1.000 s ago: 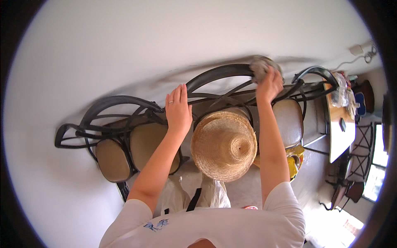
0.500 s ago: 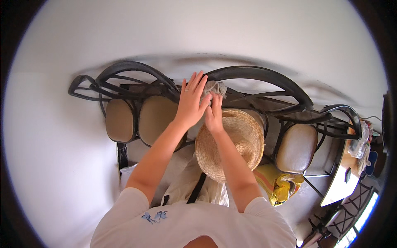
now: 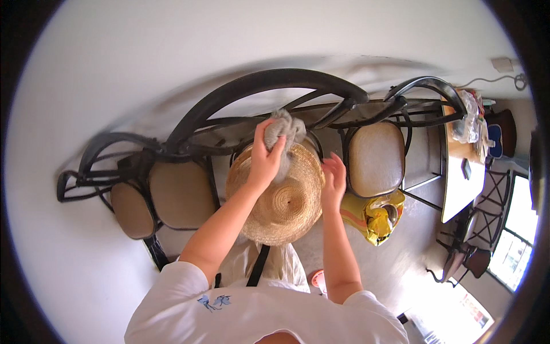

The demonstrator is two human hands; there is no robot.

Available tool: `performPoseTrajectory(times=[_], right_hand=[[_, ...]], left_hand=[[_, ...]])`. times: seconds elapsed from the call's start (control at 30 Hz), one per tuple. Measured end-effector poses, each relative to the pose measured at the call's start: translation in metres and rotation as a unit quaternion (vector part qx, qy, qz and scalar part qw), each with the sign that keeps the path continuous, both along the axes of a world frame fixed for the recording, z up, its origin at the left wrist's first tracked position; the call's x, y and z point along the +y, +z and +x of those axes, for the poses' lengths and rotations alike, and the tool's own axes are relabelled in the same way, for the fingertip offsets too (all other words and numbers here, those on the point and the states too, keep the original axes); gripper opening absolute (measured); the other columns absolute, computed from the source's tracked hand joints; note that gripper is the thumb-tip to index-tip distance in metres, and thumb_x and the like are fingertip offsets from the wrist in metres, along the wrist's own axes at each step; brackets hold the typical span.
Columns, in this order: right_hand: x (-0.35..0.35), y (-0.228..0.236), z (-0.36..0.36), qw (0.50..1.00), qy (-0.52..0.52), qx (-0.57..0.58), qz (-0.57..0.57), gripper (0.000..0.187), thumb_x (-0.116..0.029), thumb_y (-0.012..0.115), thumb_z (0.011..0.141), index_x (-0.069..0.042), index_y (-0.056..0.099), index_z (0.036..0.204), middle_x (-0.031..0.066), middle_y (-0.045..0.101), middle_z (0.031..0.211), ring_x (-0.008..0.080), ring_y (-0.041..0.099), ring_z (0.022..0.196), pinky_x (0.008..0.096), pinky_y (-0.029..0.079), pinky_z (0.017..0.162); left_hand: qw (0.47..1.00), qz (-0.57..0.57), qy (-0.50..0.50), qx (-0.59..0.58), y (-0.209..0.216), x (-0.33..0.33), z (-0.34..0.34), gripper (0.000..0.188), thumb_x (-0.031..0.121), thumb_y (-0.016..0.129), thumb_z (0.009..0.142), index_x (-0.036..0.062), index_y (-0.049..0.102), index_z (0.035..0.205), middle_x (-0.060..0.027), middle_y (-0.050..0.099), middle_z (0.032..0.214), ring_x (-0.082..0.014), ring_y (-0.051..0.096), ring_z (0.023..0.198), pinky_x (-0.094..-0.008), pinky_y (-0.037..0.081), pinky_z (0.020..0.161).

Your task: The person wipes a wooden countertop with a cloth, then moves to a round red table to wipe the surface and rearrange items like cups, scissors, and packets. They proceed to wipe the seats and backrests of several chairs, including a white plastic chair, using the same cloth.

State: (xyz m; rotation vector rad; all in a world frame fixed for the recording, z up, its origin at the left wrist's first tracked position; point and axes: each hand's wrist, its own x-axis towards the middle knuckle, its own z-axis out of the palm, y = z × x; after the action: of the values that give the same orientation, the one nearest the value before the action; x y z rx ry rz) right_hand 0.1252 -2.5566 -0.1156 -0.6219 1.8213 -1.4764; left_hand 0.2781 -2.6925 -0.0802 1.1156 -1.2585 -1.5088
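Observation:
A crumpled grey cloth (image 3: 285,131) is gripped in my left hand (image 3: 267,157), above the far edge of a woven straw hat (image 3: 286,209). The hat lies brim-out on the seat of the middle chair, its crown facing up, and covers most of that seat. My right hand (image 3: 333,178) is beside the hat's right brim, fingers loosely bent and apart, with nothing visible in them. Whether it touches the brim I cannot tell. The black curved chair back (image 3: 269,80) rises just beyond the cloth.
Chairs with a tan seat (image 3: 179,194) stand to the left, and another tan seat (image 3: 376,159) is to the right. A yellow bag (image 3: 378,218) sits on the floor below it. Farther right, a table (image 3: 458,198) carries a phone (image 3: 466,169) and clear plastic bags (image 3: 467,123).
Both hands were together at the cloth by the chair backs. Now only my left hand holds it, and my right hand has moved away to the right. The whole view has shifted rightward.

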Motion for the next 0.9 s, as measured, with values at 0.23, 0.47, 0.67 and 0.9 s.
performPoseTrajectory(times=[0.23, 0.47, 0.67, 0.9], right_hand=[[0.08, -0.11, -0.028, 0.98, -0.052, -0.09, 0.17, 0.038, -0.014, 0.058, 0.095, -0.006, 0.055, 0.132, 0.0083, 0.052, 0.13, 0.0167, 0.054, 0.114, 0.0318, 0.043, 0.099], [0.171, -0.236, -0.011, 0.924, -0.164, -0.134, 0.317, 0.069, -0.042, 0.072, 0.089, -0.007, 0.045, 0.143, 0.0172, 0.044, 0.14, 0.0288, 0.047, 0.128, 0.0403, 0.04, 0.106], [0.217, -0.268, -0.006, 0.885, -0.14, -0.408, 0.176, 0.047, -0.034, 0.063, 0.098, -0.006, 0.048, 0.133, 0.0073, 0.064, 0.116, 0.0193, 0.064, 0.103, 0.0366, 0.056, 0.085], [0.219, -0.29, -0.01, 0.896, -0.12, -0.362, 0.228, 0.045, -0.026, 0.062, 0.098, -0.009, 0.045, 0.136, 0.0084, 0.063, 0.12, 0.0222, 0.065, 0.105, 0.0371, 0.058, 0.085]], left_hand=[[0.879, -0.426, 0.038, -0.209, 0.033, -0.073, -0.121, 0.052, -0.002, 0.074, 0.073, 0.0127, 0.055, 0.12, -0.0148, 0.047, 0.13, -0.0394, 0.043, 0.124, -0.0514, 0.034, 0.102], [0.824, -0.511, -0.129, -0.208, 0.011, -0.066, -0.147, 0.04, -0.005, 0.073, 0.068, 0.0171, 0.061, 0.099, -0.0038, 0.059, 0.109, -0.0315, 0.051, 0.111, -0.0462, 0.041, 0.093], [0.88, -0.331, -0.286, -0.187, 0.03, -0.03, -0.023, 0.035, -0.004, 0.063, 0.068, 0.0076, 0.059, 0.101, -0.0128, 0.058, 0.108, -0.0348, 0.056, 0.106, -0.0417, 0.045, 0.093], [0.957, -0.01, -0.018, -0.29, -0.051, 0.065, 0.186, 0.042, 0.009, 0.06, 0.082, 0.0019, 0.056, 0.123, -0.0143, 0.057, 0.119, -0.0271, 0.053, 0.116, -0.036, 0.039, 0.103]])
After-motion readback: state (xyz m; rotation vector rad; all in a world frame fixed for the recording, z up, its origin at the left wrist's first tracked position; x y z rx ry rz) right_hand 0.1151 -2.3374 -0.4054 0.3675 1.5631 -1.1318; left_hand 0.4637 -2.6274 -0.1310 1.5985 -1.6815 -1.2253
